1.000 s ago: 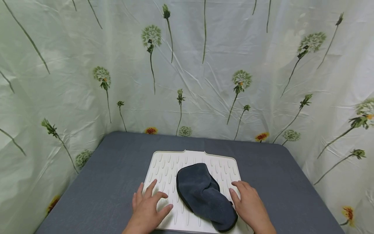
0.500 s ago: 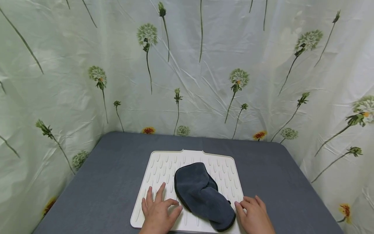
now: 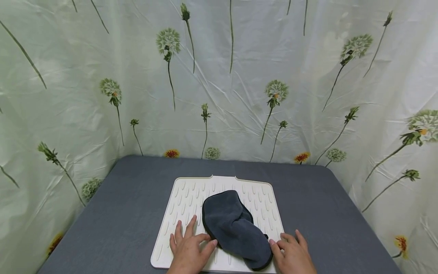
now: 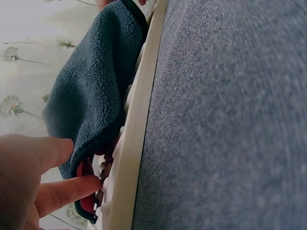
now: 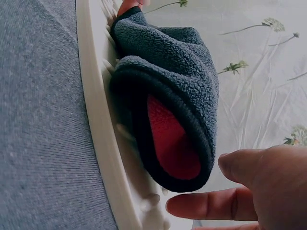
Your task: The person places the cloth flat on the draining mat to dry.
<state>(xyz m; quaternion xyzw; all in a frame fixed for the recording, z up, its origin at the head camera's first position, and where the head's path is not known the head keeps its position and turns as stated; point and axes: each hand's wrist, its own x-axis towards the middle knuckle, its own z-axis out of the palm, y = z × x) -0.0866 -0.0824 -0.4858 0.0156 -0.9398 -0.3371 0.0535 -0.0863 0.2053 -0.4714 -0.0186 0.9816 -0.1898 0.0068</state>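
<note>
A dark blue-grey fleecy cloth (image 3: 232,228) with black edging lies crumpled on the white ridged mat (image 3: 164,243); its red underside (image 5: 168,139) shows in the right wrist view. At the cloth's left edge is my left hand (image 3: 188,247), thumb at the upper side and index finger low by the red underside, a gap between them. My right hand (image 3: 292,253) is at the right end, thumb and index finger parted close beside the black edging. In the left wrist view the cloth (image 4: 91,81) rises in a fold above the mat's rim.
The mat lies on a grey cloth-covered table (image 3: 130,213). Behind and at both sides hangs a pale curtain (image 3: 219,87) printed with dandelions. A small dark tab (image 3: 266,236) sticks out at the cloth's right side.
My left hand has moved right to the cloth's left edge, and its thumb and index finger have come closer together. My right hand has come lower, beside the cloth's right end. The cloth keeps its shape.
</note>
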